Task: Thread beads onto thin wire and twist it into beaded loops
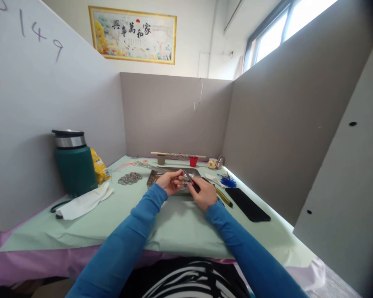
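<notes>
Metal tray (195, 171) lay mostly hidden behind both hands, its contents too small to make out. The left hand (170, 182) pinched a small beaded piece (184, 182) over the tray, fingers curled close. The right hand (205, 193) gripped dark-handled pliers (191, 181), tips touching that piece. Both blue-sleeved forearms converged over the green paper (174, 227).

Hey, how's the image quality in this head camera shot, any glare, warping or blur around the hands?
Head view: the window at upper right is blown out white; wide-angle distortion bends the partition walls; the left hand and right hand are small, so the tool they hold is too fine to identify.
</notes>
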Tool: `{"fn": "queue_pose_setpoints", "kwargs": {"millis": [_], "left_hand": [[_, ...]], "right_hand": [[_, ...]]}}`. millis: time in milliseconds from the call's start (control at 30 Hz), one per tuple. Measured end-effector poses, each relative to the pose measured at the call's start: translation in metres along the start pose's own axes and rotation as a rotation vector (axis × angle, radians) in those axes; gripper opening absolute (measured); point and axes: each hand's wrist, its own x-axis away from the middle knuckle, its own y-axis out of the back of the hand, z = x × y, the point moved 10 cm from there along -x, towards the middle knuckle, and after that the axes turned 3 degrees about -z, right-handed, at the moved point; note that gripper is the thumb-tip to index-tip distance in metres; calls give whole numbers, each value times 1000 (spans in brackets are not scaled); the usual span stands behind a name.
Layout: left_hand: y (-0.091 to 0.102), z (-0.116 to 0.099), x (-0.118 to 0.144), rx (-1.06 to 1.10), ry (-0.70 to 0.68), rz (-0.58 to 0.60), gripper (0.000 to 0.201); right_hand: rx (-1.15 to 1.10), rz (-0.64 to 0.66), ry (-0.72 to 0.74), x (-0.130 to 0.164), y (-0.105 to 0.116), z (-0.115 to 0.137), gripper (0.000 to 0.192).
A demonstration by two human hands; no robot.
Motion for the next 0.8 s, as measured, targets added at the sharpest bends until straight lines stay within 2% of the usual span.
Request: {"fn": "queue_pose_setpoints", "kwargs": {"millis": [267,567,800], "left_hand": [[-7,7,1,132,100,98,16],[-4,6,-3,115,88,93,14],[1,5,-3,54,52,37,14]], "right_hand": [[-31,-38,13,0,3,0,31],[12,-57,17,0,2,-3,30],[20,-46,3,0,0,-6,29]]}}
